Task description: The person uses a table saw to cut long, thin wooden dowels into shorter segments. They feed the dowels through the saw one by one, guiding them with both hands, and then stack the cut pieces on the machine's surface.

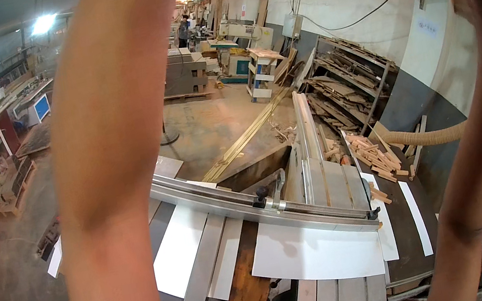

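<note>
Both my forearms rise close in front of the view, the left one broad and the right one along the right side. My hands lie beyond the upper edge, so whatever they hold or touch is hidden. Below the arms is a sliding table saw with a long metal fence [251, 209] across it. White sheets lie by this fence: a large white panel [315, 253] on the near side and another white sheet [184, 246] to its left. A brown wooden board [249, 276] shows between them.
Wood offcuts [376, 156] are heaped beyond the saw on the right, near a ribbed hose [426, 135]. A rack of scrap boards [340, 92] stands by the wall. Long thin strips [246, 140] lie on the floor. A small white-and-blue stand [260, 74] is farther back.
</note>
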